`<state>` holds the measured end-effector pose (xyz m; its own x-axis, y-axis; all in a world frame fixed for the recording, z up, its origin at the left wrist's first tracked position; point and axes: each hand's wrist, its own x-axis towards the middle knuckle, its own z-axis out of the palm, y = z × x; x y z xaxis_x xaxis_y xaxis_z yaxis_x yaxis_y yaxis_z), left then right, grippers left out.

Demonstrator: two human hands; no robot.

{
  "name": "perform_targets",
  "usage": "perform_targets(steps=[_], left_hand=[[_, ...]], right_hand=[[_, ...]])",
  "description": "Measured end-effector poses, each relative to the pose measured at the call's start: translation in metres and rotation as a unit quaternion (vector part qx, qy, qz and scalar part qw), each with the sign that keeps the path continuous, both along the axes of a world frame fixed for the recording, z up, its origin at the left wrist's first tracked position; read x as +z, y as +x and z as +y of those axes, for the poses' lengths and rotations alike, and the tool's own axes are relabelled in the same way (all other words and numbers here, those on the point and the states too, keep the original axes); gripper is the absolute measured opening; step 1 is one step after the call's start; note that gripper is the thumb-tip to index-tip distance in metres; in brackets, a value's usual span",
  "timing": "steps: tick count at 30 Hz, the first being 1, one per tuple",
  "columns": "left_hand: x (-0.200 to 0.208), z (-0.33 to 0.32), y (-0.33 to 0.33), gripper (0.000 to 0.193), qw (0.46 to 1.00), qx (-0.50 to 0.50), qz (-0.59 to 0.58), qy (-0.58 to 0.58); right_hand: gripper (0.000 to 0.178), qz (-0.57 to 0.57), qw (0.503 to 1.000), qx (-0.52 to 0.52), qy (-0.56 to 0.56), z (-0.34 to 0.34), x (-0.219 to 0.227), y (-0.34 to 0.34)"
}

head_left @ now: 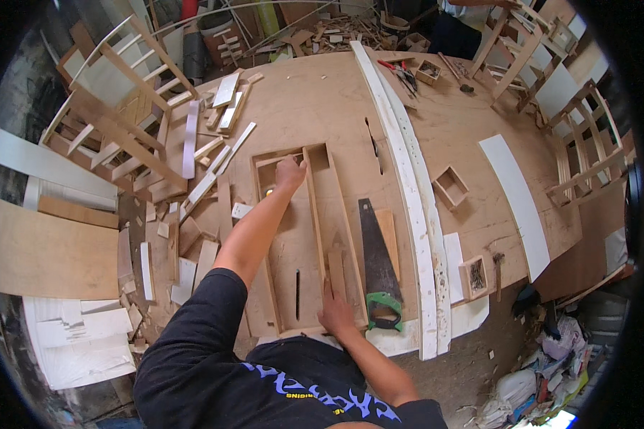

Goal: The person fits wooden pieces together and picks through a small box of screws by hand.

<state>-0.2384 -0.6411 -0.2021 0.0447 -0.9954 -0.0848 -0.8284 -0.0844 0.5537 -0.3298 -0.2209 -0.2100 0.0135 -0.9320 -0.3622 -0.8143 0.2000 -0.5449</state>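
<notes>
A long, shallow wooden frame (265, 275) lies on the work table in front of me, with a long dividing board (313, 204) running lengthwise inside it. My left hand (290, 174) reaches to the frame's far end, fingers closed beside the dividing board; what they grip is hidden. Close to my body, my right hand (335, 314) is on the near end of the dividing board, one finger stretched along it and the others curled. A flat wooden strip (335, 266) lies just beyond that hand, inside the right-hand section. A small yellow-and-white object (270, 191) shows near my left wrist.
A green-handled handsaw (381, 268) lies right of the frame, beside long white boards (415, 214). Offcuts (207, 179) and stacked slatted frames (114, 136) crowd the left. A box of nails (474, 277) and hammer (498, 272) sit right. Another person (465, 21) stands beyond.
</notes>
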Motion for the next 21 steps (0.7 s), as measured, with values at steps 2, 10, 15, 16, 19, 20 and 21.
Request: perform_targets(steps=[2, 10, 15, 16, 19, 20, 21], left_hand=[[-0.004, -0.023, -0.006, 0.057, 0.995, 0.001, -0.053, 0.089], [-0.029, -0.060, -0.036, 0.046, 0.991, 0.074, -0.038, 0.102], [-0.040, -0.061, -0.034, 0.032, 0.996, 0.066, -0.057, 0.035], [-0.044, -0.062, -0.035, 0.031, 0.996, 0.068, -0.055, 0.020], [-0.052, -0.060, -0.036, 0.027, 0.994, 0.087, -0.053, -0.031], [-0.051, -0.062, -0.035, 0.026, 0.994, 0.084, -0.053, -0.034], [-0.049, -0.063, -0.033, 0.025, 0.995, 0.082, -0.053, -0.037]], right_hand=[[0.096, -0.018, 1.000, 0.018, 0.016, -0.006, 0.010, -0.006], [0.098, -0.075, 0.996, 0.024, 0.050, -0.016, 0.017, -0.017], [0.094, -0.088, 0.990, -0.009, 0.106, -0.025, 0.024, -0.008], [0.093, -0.091, 0.990, -0.009, 0.104, -0.026, 0.024, -0.011], [0.092, -0.080, 0.993, 0.010, 0.092, -0.029, 0.022, -0.012], [0.091, -0.079, 0.994, 0.013, 0.072, -0.029, 0.020, -0.012], [0.090, -0.079, 0.995, 0.016, 0.053, -0.028, 0.019, -0.013]])
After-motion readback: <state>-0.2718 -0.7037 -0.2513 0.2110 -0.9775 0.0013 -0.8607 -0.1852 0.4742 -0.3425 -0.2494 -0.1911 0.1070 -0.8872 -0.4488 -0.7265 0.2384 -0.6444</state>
